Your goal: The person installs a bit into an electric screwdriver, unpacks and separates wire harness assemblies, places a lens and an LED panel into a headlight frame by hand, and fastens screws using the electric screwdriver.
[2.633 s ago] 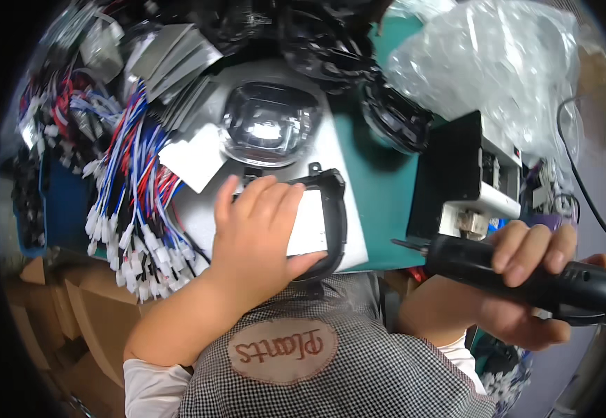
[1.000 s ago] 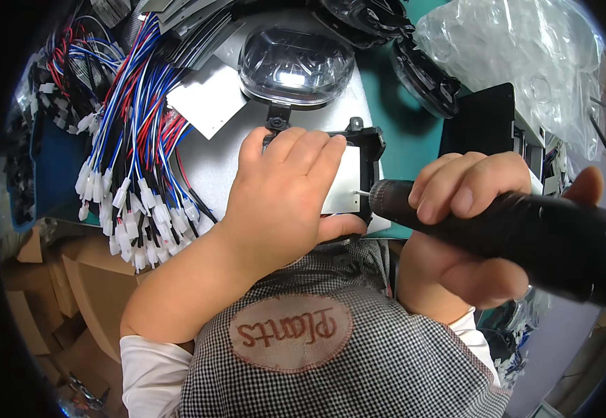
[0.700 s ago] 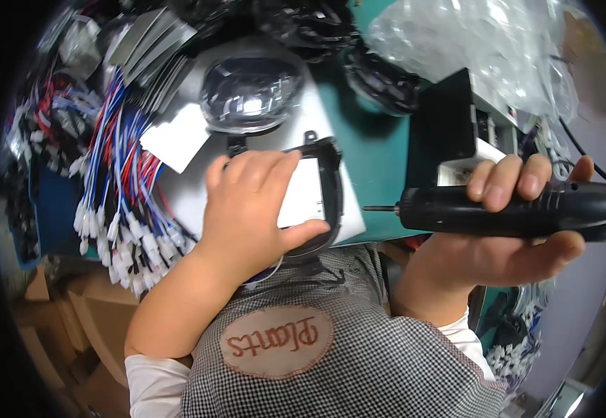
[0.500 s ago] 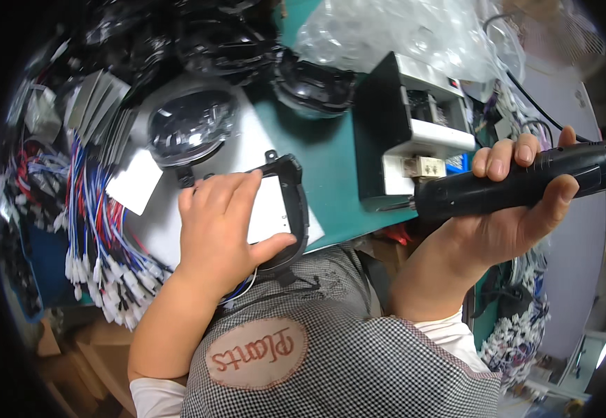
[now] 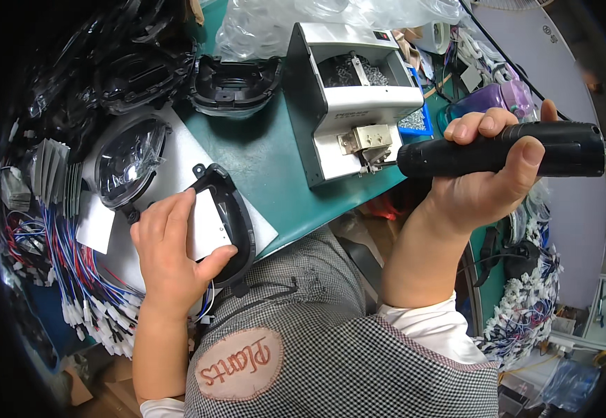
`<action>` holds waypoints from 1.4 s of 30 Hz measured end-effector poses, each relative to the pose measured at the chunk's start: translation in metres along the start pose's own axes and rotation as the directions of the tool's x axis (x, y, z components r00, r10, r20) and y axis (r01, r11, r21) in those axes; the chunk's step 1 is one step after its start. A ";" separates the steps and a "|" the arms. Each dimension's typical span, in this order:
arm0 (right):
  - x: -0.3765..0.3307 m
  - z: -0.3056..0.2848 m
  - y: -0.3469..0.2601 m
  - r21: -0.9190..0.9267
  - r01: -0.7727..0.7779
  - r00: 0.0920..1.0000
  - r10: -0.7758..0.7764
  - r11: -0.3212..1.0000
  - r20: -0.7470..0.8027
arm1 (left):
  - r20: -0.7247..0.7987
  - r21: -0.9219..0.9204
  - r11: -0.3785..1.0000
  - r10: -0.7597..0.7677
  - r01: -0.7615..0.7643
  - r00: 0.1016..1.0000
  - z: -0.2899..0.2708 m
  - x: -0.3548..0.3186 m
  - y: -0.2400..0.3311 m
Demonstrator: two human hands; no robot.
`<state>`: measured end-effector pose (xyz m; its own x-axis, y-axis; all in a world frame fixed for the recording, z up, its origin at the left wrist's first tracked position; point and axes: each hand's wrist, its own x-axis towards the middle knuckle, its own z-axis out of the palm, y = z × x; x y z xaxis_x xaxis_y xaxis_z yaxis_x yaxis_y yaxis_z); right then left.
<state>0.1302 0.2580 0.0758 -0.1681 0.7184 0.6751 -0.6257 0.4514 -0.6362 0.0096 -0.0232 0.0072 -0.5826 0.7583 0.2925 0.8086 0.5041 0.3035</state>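
Note:
My left hand (image 5: 170,244) lies over a white flat panel (image 5: 205,224) set in a black lamp housing (image 5: 241,223). Its fingers reach the far rim and its thumb presses near the right side, holding the piece on a white sheet (image 5: 255,226). Thin wires come out beneath it. My right hand (image 5: 491,167) is wrapped around a black electric screwdriver (image 5: 498,148), held level with its front end to the left. That end is at the metal outlet block (image 5: 371,143) of a white and black screw feeder (image 5: 365,104); the bit's tip is hard to make out there.
A clear-lensed lamp (image 5: 130,164) and another black housing (image 5: 235,83) sit beyond my left hand. Wire bundles with white connectors (image 5: 97,306) hang at the left. Bubble wrap (image 5: 317,24) lies at the back; a purple bottle (image 5: 487,101) stands at the right, behind the screwdriver.
The screwdriver's front end has come up to the screw feeder's outlet block. The whole view has shifted, so the table things appear further left. My left hand keeps its place on the lamp housing.

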 end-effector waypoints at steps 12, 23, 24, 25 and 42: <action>-0.007 0.002 0.012 0.005 -0.032 0.999 0.032 0.999 0.003 | -0.015 0.036 0.999 0.019 -0.018 1.000 0.003 -0.001 -0.002; -0.007 -0.002 0.002 0.295 -0.312 0.929 0.226 0.903 0.293 | 0.060 0.009 1.000 -0.007 0.006 0.998 -0.004 -0.002 -0.005; -0.007 0.000 0.001 0.310 -0.323 0.923 0.224 0.894 0.313 | 0.055 0.016 1.000 -0.024 0.023 0.998 -0.005 -0.002 -0.006; -0.009 0.005 0.000 0.337 -0.324 0.921 0.213 0.884 0.326 | 0.063 -0.007 1.000 0.000 0.000 0.998 -0.007 -0.002 -0.007; -0.045 0.083 -0.009 0.480 -0.412 0.846 0.130 0.775 0.517 | -0.063 -0.088 0.996 -0.019 0.013 0.998 -0.051 -0.014 -0.007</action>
<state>0.0803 0.1772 0.0820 -0.6170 0.3932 0.6817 -0.7810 -0.1997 -0.5917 0.0082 -0.0587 0.0476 -0.6017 0.7212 0.3433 0.7904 0.4756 0.3862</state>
